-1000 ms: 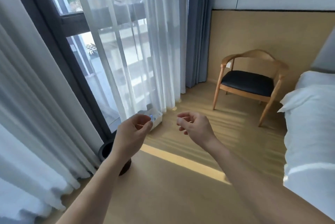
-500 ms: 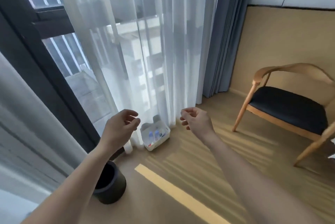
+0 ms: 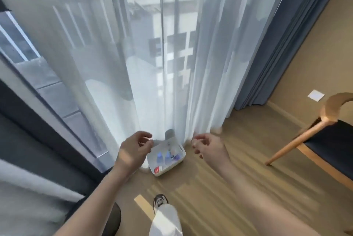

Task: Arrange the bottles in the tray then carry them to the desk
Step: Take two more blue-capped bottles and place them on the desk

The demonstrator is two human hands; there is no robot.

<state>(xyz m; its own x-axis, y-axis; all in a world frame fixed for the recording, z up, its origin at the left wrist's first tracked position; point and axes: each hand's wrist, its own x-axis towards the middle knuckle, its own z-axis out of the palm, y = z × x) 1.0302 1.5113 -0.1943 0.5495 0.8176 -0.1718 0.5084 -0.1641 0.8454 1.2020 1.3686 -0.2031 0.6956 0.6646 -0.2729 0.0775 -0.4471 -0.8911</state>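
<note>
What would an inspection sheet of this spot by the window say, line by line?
Surface: wooden floor, sunlit in stripes.
Job's things: white tray on the floor at the foot of the sheer curtain; small bottles already lie inside it, number unclear.
Clutter: dark round bin at lower left.
Grippers: left hand and right hand reach toward the tray, fingers loosely curled, both empty, neither touching it.
Cables: nothing seen.
Surroundings: blue drape, wooden chair with dark seat at right, the person's shoe below the tray.
</note>
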